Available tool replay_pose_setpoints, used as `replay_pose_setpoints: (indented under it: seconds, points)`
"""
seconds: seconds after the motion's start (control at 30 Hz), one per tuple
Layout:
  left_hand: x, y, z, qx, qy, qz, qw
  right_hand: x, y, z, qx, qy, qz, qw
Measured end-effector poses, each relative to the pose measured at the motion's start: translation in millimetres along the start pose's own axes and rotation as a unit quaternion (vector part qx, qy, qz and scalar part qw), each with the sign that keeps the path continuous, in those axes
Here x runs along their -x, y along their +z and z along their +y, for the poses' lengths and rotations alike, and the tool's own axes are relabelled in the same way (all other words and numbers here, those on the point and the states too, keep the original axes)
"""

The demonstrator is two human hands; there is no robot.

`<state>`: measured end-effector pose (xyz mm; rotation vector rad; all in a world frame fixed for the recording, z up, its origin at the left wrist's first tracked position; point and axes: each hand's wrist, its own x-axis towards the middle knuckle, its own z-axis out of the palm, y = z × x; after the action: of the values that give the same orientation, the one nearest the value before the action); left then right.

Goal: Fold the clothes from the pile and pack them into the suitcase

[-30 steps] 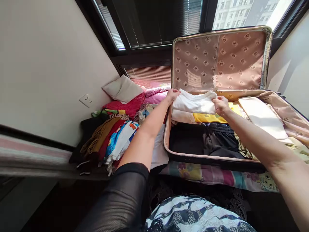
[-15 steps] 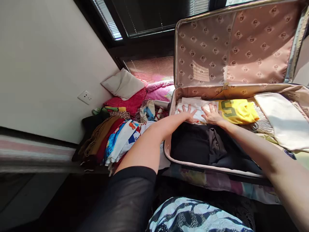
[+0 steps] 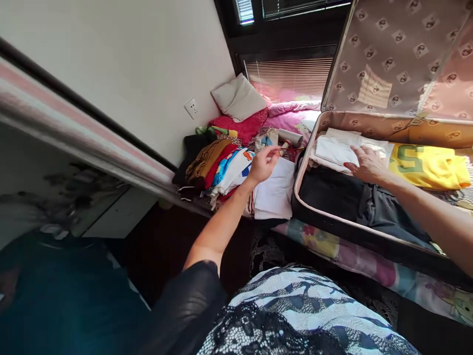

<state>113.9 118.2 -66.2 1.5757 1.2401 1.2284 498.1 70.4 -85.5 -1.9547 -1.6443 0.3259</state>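
Observation:
My right hand (image 3: 365, 165) lies on a folded white garment (image 3: 334, 150) inside the open suitcase (image 3: 301, 180), its fingers spread and nothing gripped. Beside it in the suitcase are a folded yellow shirt (image 3: 430, 165) with a green number and dark folded clothes (image 3: 332, 195) along the front. Outside, my left hand (image 3: 264, 165) hovers above a folded white cloth (image 3: 275, 192), between the suitcase and a clothes pile (image 3: 221, 165). Its fingers are loosely bent and apart, and I see nothing in them.
A pale pillow (image 3: 238, 98) leans in the corner by a wall socket (image 3: 191, 108). Pink bedding (image 3: 291, 116) lies beneath the window blinds (image 3: 291, 79). The suitcase lid (image 3: 391, 64) stands raised. A person in a teal top (image 3: 70, 296) appears at lower left.
My left hand has lifted off the white garments in the suitcase and moved left, out over the white cloth. My right hand stays on the garments. The view has swung left.

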Motion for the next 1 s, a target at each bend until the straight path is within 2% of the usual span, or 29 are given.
replay_pose_setpoints:
  seconds: [0.1, 0.17, 0.23, 0.3, 0.4, 0.47, 0.53, 0.73, 0.9, 1.0]
  points:
    - [70, -31.5, -36, -0.084, -0.052, 0.044, 0.994, 28, -11, -74, 0.006, -0.128, -0.031, 0.991]
    - [119, -39.4, -59, -0.125, -0.067, 0.074, 0.987, 61, -8, -123, 0.007, -0.205, -0.029, 0.978]
    - [158, -38.4, -75, -0.147, -0.050, 0.100, 0.983, 103, 12, -162, 0.020, -0.251, -0.064, 0.966]
    - [182, -34.5, -82, -0.156, -0.040, 0.128, 0.979, 145, 48, -185, 0.063, -0.293, -0.135, 0.945]
    - [199, -34.2, -82, -0.156, -0.045, 0.151, 0.975, 186, 109, -192, 0.142, -0.302, -0.215, 0.918]
    - [204, -38.3, -80, -0.145, -0.045, 0.144, 0.978, 193, 139, -187, 0.182, -0.270, -0.223, 0.919]
    - [208, -42.7, -79, -0.118, -0.058, 0.129, 0.983, 188, 155, -181, 0.207, -0.240, -0.208, 0.925]
    - [223, -38.8, -85, 0.000, -0.158, 0.113, 0.981, 170, 162, -173, 0.214, -0.269, -0.173, 0.923]
    - [232, -25.5, -85, 0.144, -0.245, 0.076, 0.956, 170, 171, -168, 0.134, -0.182, -0.117, 0.967]
    - [227, -17.3, -76, 0.213, -0.255, 0.065, 0.941, 165, 172, -171, 0.078, -0.151, -0.066, 0.983]
